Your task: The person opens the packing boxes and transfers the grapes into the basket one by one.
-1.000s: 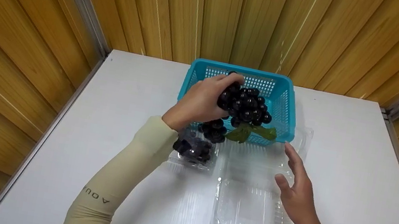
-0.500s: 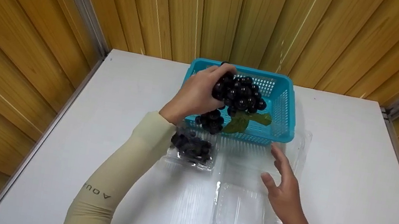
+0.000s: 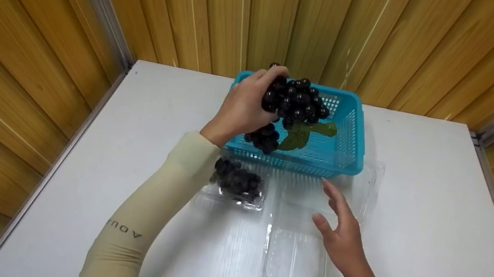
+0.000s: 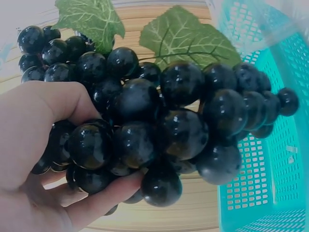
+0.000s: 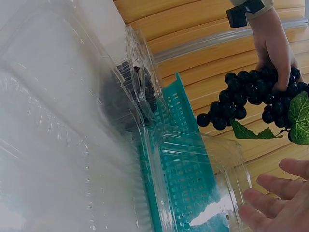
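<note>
My left hand (image 3: 249,103) grips a bunch of dark grapes (image 3: 301,101) above the teal basket (image 3: 357,142). In the left wrist view, thumb and fingers wrap the glossy round berries, and green leaves (image 4: 188,38) spread from the bunch's stem. The right hand (image 3: 344,240) holds nothing; its fingers are spread over a clear plastic clamshell box (image 3: 301,263), which lies with its lid opened toward the basket. From the right wrist view, the bunch hangs in the air well clear of the right hand's fingers (image 5: 270,188).
A smaller clear box (image 3: 237,197) with dark grapes inside stands in front of the basket's left part. The white table (image 3: 435,215) is bounded by wood-look panels (image 3: 316,24) at the back and sides.
The left hand has carried the grape bunch back and a little left over the basket. The right hand has drifted left and slightly forward, its fingers still spread.
</note>
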Demonstrator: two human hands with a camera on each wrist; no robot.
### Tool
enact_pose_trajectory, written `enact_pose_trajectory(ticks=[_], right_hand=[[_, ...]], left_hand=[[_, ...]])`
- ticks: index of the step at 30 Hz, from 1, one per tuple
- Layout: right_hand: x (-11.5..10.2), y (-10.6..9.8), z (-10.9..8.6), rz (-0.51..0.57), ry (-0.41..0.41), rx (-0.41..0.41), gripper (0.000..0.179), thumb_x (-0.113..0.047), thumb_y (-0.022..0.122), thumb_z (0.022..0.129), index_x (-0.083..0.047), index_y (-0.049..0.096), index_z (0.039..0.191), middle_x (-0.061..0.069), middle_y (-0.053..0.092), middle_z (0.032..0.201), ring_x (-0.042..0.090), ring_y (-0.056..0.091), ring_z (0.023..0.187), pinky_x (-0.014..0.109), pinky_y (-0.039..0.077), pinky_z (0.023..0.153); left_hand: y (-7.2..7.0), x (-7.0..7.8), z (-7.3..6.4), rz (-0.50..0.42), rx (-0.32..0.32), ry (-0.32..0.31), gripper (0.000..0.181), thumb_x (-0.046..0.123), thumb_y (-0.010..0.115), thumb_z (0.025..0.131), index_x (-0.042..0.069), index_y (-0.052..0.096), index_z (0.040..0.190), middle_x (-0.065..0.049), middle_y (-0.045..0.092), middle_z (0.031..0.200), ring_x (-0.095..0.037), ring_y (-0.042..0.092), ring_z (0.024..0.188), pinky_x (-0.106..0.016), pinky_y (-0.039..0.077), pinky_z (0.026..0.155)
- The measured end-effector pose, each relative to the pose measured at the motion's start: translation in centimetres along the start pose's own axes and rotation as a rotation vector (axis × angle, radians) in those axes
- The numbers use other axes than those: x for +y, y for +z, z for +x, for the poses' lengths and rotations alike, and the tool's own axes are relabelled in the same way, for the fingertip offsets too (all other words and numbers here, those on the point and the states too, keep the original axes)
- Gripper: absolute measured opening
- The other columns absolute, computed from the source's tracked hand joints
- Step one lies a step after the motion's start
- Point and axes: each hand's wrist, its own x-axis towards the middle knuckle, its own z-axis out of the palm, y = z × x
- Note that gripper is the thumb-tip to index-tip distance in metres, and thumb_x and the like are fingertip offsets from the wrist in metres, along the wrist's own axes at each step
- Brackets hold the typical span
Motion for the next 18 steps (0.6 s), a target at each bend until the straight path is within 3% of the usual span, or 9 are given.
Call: enact_pose_trajectory(ticks=[12,18], right_hand=[[-0.3,0.8,0.0,-0.015,0.023,-0.024,0.061,-0.017,0.06,0.093,-0.019,0.036,0.149,0.005,0.04,0.153,0.025,0.037,0.143,0.002,0.023,0.105],[-0.2,1.4,-0.2,-0.01,0.003,-0.031,0.057,-0.015,0.062,0.092,-0.014,0.041,0.146,0.005,0.045,0.15,0.024,0.039,0.14,0.003,0.025,0.105]], left_hand=[[1.0,-0.9,0.7,0.007,0.081,-0.05,0.066,0.02,0.075,0.082,0.029,0.041,0.138,-0.001,0.057,0.128,-0.023,0.056,0.116,-0.042,0.051,0.094],[1.7,-1.5,1.0,0.017,0.085,-0.087,0.066,0.022,0.074,0.083,0.029,0.04,0.139,-0.001,0.056,0.128,-0.023,0.056,0.116,-0.042,0.052,0.093]])
